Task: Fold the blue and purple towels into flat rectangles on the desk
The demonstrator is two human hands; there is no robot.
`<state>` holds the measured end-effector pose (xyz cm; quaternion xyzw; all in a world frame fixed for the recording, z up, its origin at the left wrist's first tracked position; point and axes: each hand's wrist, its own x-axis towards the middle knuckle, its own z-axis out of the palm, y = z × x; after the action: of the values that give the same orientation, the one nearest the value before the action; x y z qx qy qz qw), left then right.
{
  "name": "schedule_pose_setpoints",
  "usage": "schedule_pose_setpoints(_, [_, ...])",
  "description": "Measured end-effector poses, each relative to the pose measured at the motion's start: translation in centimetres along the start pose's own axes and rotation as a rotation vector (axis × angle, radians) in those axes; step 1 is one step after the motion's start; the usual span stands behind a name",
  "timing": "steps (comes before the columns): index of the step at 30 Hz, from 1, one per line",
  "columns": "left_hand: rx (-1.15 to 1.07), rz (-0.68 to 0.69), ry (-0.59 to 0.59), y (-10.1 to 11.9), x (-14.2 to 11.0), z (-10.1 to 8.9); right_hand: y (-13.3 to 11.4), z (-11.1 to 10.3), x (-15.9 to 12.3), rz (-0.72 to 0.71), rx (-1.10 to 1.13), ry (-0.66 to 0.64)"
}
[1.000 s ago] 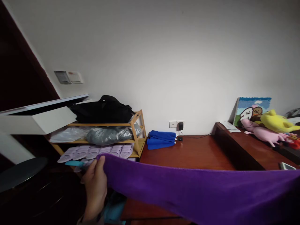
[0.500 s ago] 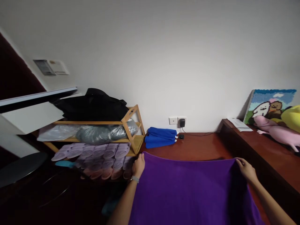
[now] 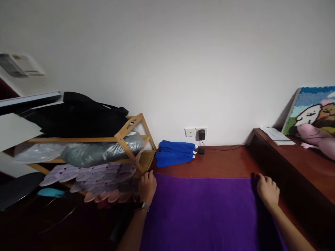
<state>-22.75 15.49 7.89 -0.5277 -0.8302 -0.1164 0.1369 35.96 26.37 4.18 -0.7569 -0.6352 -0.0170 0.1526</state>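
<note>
A purple towel (image 3: 204, 212) is spread wide between my two hands, its far edge nearly straight across the reddish-brown wooden surface (image 3: 222, 164). My left hand (image 3: 148, 187), with a watch on the wrist, is closed at the towel's far left corner. At the far right corner my right hand (image 3: 268, 190) has its fingers curled on the cloth. The near part of the towel runs out of the bottom of the view. Beyond its far edge, against the wall, lies a folded blue towel (image 3: 175, 153) with small white tags.
A wooden rack (image 3: 131, 141) on the left holds a black bag (image 3: 83, 116), plastic-wrapped bundles and several slippers (image 3: 94, 174). A black plug (image 3: 202, 134) sits in the wall socket, its cable running right. The raised ledge (image 3: 309, 160) carries papers, a pink plush toy (image 3: 318, 137) and a picture.
Both hands have lowered the far edge of the purple towel toward the wooden surface, and that edge is straighter. The camera view has turned slightly to the right.
</note>
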Motion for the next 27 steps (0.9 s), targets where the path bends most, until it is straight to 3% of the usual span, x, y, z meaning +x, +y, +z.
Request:
schedule_pose_setpoints(2, [-0.064,0.189,0.034,0.5,-0.7,0.4,-1.9,0.4,-1.9,-0.257,0.056,-0.012])
schedule_pose_setpoints(4, [-0.122,0.316,-0.036,1.0,-1.5,1.2,-3.6,1.3,-3.9,-0.490,0.109,-0.098])
schedule_pose_setpoints(5, [-0.132,0.337,-0.082,1.2,-1.8,1.8,-4.2,1.7,-4.7,-0.542,0.116,-0.141])
schedule_pose_setpoints(10, [-0.082,0.250,-0.212,1.3,-2.0,3.6,-5.5,3.2,-6.0,-0.427,0.030,-0.241])
schedule_pose_setpoints(16, [-0.040,0.227,-0.205,1.9,-1.5,3.0,-5.9,1.7,-4.8,-0.367,-0.031,-0.278])
schedule_pose_setpoints(20, [-0.026,0.228,-0.192,1.8,-1.5,3.2,-3.8,1.5,-3.2,-0.396,-0.016,-0.279])
schedule_pose_setpoints(27, [0.004,0.257,-0.178,0.8,-1.4,4.4,-0.4,4.3,-2.5,-0.435,0.039,-0.174])
